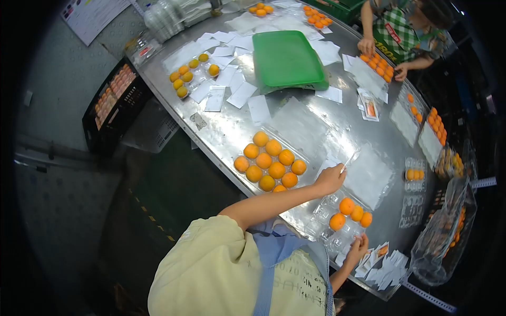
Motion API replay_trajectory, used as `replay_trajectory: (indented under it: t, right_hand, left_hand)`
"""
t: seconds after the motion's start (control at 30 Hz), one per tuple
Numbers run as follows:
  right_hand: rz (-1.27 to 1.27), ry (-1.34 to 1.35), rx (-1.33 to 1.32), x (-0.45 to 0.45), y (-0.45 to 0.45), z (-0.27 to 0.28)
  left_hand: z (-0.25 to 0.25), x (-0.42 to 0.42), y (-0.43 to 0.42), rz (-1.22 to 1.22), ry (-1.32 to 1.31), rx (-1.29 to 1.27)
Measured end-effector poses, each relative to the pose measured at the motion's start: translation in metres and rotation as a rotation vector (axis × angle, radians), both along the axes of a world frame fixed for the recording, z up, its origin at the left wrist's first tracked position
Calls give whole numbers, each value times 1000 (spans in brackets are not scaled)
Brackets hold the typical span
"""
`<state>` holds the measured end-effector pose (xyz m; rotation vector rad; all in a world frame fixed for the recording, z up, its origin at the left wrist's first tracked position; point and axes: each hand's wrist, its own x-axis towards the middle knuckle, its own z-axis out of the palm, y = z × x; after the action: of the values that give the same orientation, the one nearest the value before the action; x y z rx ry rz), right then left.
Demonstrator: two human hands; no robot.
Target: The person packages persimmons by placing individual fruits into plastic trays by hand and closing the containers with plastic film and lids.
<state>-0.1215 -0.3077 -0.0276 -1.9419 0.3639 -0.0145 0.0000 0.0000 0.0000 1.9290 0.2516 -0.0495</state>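
Note:
My left hand [330, 180] reaches across the table with its fingers pinched on a thin whitish sheet [350, 160], seen nearly edge-on; whether it is paper or film I cannot make out. Below it lies a clear plastic fruit tray [317, 217] with several oranges [347, 206] in part of its hollows. At that tray's near right edge, my right hand [359, 247] has its fingers bent around the rim. To the left stands a fuller clear tray of oranges [276, 169], partly covered by my left forearm. Clear film sheets [368, 178] lie flat beyond my left hand.
A green plastic tray [289, 58] sits mid-table among scattered white cards [243, 95]. More fruit trays [185, 73] stand at the far left. A pile of cards [387, 267] lies at the right corner. Across the table, a co-worker's hands [367, 46] touch an orange tray. Black crates flank the table.

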Motion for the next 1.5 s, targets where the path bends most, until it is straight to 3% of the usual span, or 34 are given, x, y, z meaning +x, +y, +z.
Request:
replay_trajectory:
  t: [0.17,0.3,0.53,0.67,0.9,1.13,1.23,1.3,1.33,1.37,1.43,1.5]
  right_hand:
    - [163,-73,-35,41,66,96]
    - [363,-92,18,74,162,115]
    - [851,-63,87,111,357,86]
    - [995,-93,114,122,466,46]
    - [1061,-170,-160,161,585,-5]
    - [1032,-69,-410,183,628,-15]
    - [981,-111,-322,180,627,-7]
    - [971,-425,-359,167,614,8]
    - [944,-571,-387,159,599,12]
    - [913,-637,-300,148,583,10]
    - [897,-522,-119,124,537,36]
    - [876,-402,-61,95,489,53]
  left_hand:
    - [63,-29,70,194,-135,-242]
    - [83,-68,161,422,-159,-248]
    - [66,-156,319,860,-260,-215]
    - [16,-183,412,1006,-267,-247]
    - [-41,-160,513,1121,-116,-210]
    - [-69,-129,562,1017,85,-100]
    - [-64,-122,570,1033,124,-131]
    - [-57,-128,571,996,195,23]
    - [-76,-137,581,953,252,242]
    - [-63,-146,579,914,331,385]
    - [-24,-152,555,884,180,582]
    - [-30,-168,561,938,-26,589]
